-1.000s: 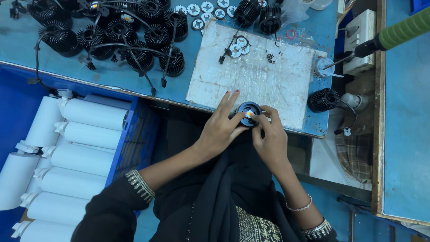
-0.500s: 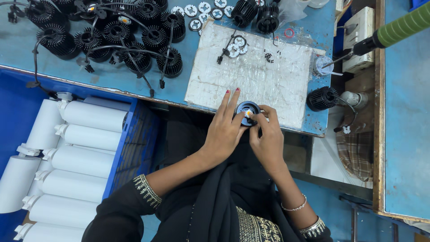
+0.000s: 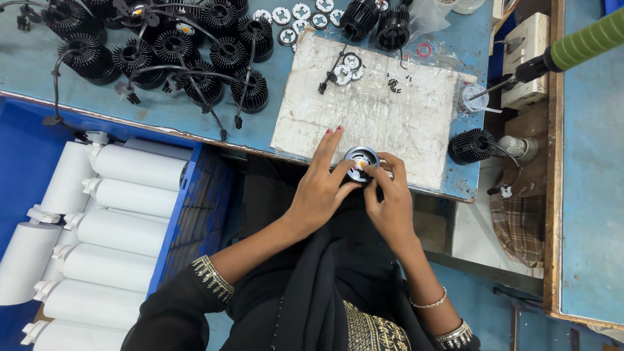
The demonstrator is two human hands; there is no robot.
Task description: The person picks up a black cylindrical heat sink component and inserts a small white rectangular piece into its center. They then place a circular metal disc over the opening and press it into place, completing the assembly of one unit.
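- Black and silver, the small round metal lamp module with a yellow centre [image 3: 361, 162] is sitting at the near edge of the desk [image 3: 162, 110], right over the lower border of the scuffed white rectangular work mat [image 3: 377, 117].
- The left hand [image 3: 322, 188] is cradling the module from the left, thumb and curled fingers gripping its rim while the index and middle fingers are stretching out flat over the mat.
- The right hand [image 3: 390, 201] is closing on the module from the right, its fingertips pinching at the face near the yellow centre.
- Compared with a second ago, both hands are sitting in nearly the same place; only the left fingers are spreading a little flatter, which suggests fine fitting work on the module is going on rather than a move elsewhere.
- On the mat's far part, a few small round white discs with a thin black wire [image 3: 341, 68] are lying apart from the hands.
- Just right of the mat, a black finned cylindrical heat sink [image 3: 471, 146] is resting near the desk's edge.
- Far left on the desk, a cluster of black finned heat sinks with trailing cables [image 3: 188, 52] is piled together.
- Below the desk on the left, a blue plastic crate [image 3: 188, 195] is holding white cylindrical lamp housings [image 3: 123, 198].
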